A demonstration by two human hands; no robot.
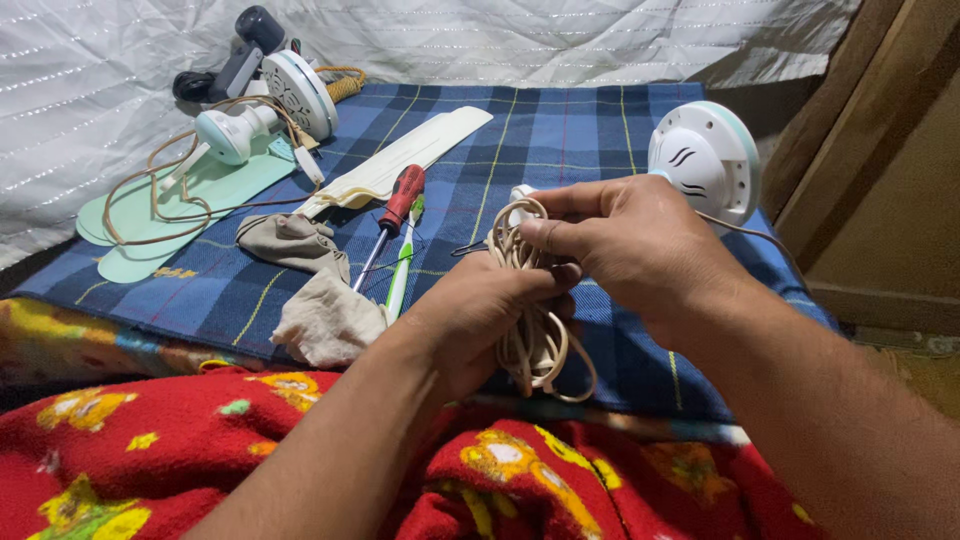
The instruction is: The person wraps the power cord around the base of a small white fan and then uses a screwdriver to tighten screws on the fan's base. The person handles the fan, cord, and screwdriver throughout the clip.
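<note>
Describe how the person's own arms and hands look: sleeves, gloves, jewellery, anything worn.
Both forearms are bare right up to the frame edge, with no sleeves in view. The left hand and the right hand wear no gloves. No ring, watch, bracelet or bandage shows on either hand or wrist. The nails that show are short and unpainted.

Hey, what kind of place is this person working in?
Probably a makeshift home repair spot, not a workshop. Both hands hold a coiled cord over a blue checked cloth, with fan parts, a red screwdriver and a red blanket around.
</note>
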